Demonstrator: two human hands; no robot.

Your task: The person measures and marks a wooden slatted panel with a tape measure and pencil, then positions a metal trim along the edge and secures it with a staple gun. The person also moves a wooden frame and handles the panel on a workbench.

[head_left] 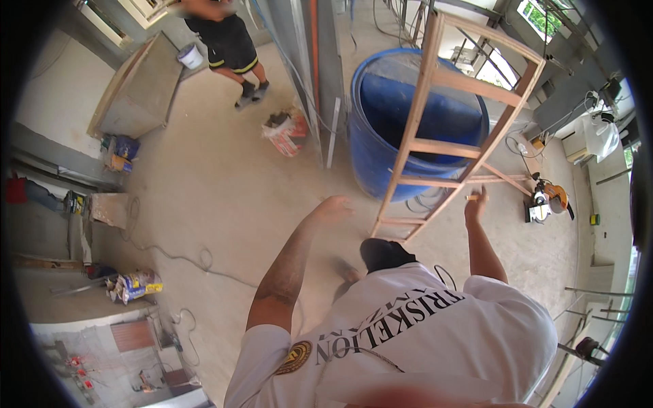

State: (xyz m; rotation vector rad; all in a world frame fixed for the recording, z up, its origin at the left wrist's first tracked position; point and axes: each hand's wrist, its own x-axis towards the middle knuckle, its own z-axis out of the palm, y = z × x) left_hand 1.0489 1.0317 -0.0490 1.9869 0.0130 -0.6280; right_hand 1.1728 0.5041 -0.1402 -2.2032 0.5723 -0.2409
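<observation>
My left hand [333, 207] is held out over the floor, left of the lower end of a wooden ladder-like frame [445, 148]. Its fingers are somewhat blurred but look stretched apart, with nothing in them. On the frame's right side, my right hand [477, 204] is raised with its fingers closed on a small yellowish stick [471, 197], too small to name surely. Several crosspieces join the frame's two long rails. It stands tilted in front of a large blue drum [373, 160], partly covering its opening. Neither hand visibly touches the frame.
An orange and white power saw [539, 206] sits on the floor at right. A cable [204, 265] runs across the floor at left. Beyond are a torn bag [286, 136], a metal post [299, 75], a white bucket [190, 56] and another person [228, 41] in black shorts.
</observation>
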